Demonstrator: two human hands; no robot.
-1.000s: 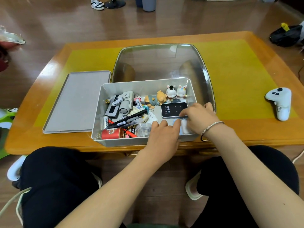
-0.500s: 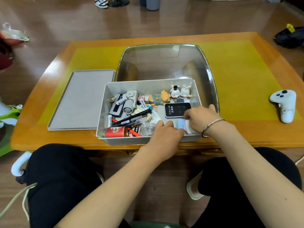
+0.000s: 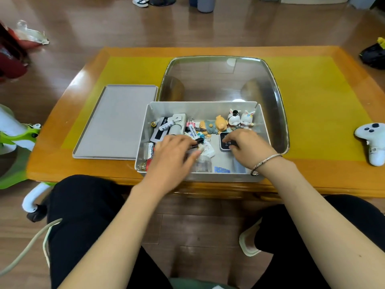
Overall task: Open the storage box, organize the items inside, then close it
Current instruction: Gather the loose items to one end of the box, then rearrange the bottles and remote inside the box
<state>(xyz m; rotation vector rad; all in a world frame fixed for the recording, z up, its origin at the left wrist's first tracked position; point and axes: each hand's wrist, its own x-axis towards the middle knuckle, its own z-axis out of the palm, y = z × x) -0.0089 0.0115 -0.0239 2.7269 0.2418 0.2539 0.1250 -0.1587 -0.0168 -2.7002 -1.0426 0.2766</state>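
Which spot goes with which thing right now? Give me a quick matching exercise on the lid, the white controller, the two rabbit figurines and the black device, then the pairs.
Things:
1. lid
2. white controller
3. rabbit figurines
4. black device

Places:
A. inside the storage box, far right corner
B. on the table, right of the box
C. flat on the table, left of the box
D. in the box, under the right hand's fingers

Pairs: 1-C, 2-B, 3-A, 4-D

Head-worn view, facing down, close over table (image 3: 312,180)
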